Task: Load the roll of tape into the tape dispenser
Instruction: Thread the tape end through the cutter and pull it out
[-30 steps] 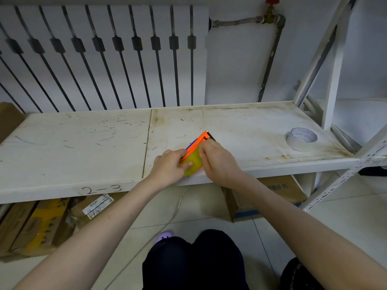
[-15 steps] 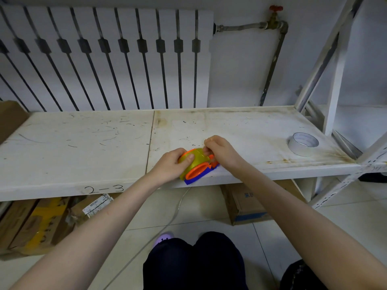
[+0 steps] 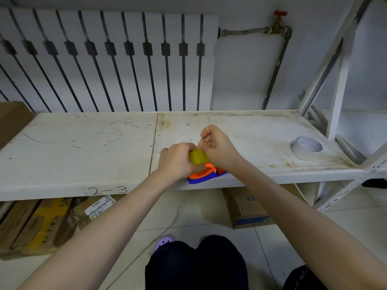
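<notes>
An orange and blue tape dispenser (image 3: 204, 174) lies at the front edge of the white shelf (image 3: 83, 147), near the middle. A yellowish roll of tape (image 3: 198, 157) sits in it. My left hand (image 3: 178, 161) wraps around the roll and dispenser from the left. My right hand (image 3: 217, 146) is closed just above and right of the roll, fingertips pinched together on what looks like the clear tape end. Most of the dispenser is hidden under both hands.
A second, white roll of tape (image 3: 306, 148) lies on the shelf at the right. A radiator (image 3: 109, 59) and a pipe with a red valve (image 3: 279, 21) stand behind. Cardboard boxes (image 3: 247, 206) sit on the floor below. A shelf upright (image 3: 341, 84) rises at the right.
The dispenser went from upright to lying flat at the shelf edge. My right hand lifted from the dispenser's right side and pulled up and back, pinched shut.
</notes>
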Motion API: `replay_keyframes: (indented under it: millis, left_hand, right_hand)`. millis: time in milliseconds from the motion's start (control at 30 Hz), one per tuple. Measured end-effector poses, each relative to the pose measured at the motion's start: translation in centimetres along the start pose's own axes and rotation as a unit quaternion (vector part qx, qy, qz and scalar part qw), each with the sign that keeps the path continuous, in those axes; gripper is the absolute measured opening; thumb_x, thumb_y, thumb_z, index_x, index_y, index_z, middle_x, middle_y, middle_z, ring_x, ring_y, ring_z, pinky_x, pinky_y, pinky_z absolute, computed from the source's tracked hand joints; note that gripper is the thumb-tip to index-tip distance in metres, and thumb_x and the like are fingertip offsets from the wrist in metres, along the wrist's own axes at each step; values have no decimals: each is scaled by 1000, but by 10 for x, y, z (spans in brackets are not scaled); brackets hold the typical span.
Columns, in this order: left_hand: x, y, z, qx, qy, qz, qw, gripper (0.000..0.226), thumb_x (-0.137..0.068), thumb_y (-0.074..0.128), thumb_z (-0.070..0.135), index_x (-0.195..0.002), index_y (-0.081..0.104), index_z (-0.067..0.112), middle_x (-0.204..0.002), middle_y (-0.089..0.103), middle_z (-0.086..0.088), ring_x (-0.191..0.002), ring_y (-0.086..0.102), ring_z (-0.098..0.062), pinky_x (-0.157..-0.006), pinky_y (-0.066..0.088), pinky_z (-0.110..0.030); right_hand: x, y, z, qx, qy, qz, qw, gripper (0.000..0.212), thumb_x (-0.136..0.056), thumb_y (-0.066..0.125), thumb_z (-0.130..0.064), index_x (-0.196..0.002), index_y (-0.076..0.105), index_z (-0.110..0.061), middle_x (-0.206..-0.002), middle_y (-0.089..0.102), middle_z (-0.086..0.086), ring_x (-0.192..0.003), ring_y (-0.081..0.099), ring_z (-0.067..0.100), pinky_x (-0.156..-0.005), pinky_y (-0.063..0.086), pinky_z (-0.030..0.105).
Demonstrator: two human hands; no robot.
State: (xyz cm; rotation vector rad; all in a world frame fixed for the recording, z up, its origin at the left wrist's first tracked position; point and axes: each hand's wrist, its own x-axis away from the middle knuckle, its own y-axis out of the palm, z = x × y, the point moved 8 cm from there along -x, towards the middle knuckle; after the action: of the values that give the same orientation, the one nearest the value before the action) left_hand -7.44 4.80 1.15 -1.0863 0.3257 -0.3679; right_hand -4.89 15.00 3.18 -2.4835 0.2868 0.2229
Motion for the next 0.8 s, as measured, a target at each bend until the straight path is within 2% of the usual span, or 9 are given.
replay_keyframes:
  millis: [133, 300, 367, 433, 533, 667, 800]
  left_hand:
    - [0, 2, -2, 11, -9, -17, 1000, 40, -68, 73, 45, -101, 64, 24, -85, 60, 5, -82, 56, -20, -73, 44, -33]
    - [-1, 5, -6, 39, -12, -22, 999, 36, -65, 75, 43, -92, 60, 25, -81, 59, 4, -79, 56, -20, -59, 38, -27]
    - [-3, 4, -6, 42, -11, -18, 999, 37, -63, 74, 43, -93, 62, 24, -78, 60, 4, -78, 58, -21, -57, 38, -27]
    - [-5, 5, -9, 48, -17, -20, 998, 36, -62, 74, 44, -89, 65, 22, -77, 64, 3, -77, 61, -21, -57, 46, -32]
    - [-7, 4, -14, 69, -21, -22, 997, 34, -59, 74, 44, -83, 68, 21, -79, 69, 1, -77, 63, -20, -66, 54, -38]
    - [-10, 0, -13, 45, -6, -22, 999, 41, -62, 76, 46, -96, 70, 24, -87, 70, 2, -82, 62, -19, -69, 54, -36]
    - [-10, -4, -8, 5, 13, -15, 1000, 47, -65, 74, 48, -106, 66, 26, -94, 66, 3, -85, 59, -19, -67, 49, -33]
  right_hand:
    - [3, -1, -11, -35, -2, -9, 999, 20, -91, 48, -3, -105, 38, -13, -86, 59, 11, -79, 56, 20, -72, 48, 34]
    - [8, -3, -15, -62, -11, -7, 998, 21, -91, 50, -4, -102, 37, -16, -85, 57, 6, -81, 58, 20, -75, 50, 35]
    - [8, -4, -16, -101, -9, 4, 995, 20, -91, 51, -2, -99, 38, -16, -84, 56, 6, -79, 57, 19, -73, 49, 33]
    - [8, -8, -23, -152, -15, 15, 988, 24, -90, 51, 0, -90, 40, -21, -80, 54, 4, -73, 55, 15, -69, 48, 27]
    - [5, -17, -35, -212, -35, 23, 976, 28, -91, 50, 3, -85, 39, -22, -74, 51, 2, -64, 52, 9, -62, 48, 19]
    - [7, -30, -30, -267, -25, 53, 962, 24, -92, 49, 4, -85, 40, -18, -70, 52, 2, -58, 52, 1, -60, 48, 16]
    - [8, -41, -26, -253, -12, 63, 965, 18, -91, 49, 3, -94, 40, -12, -72, 53, 3, -64, 51, 8, -62, 49, 17]
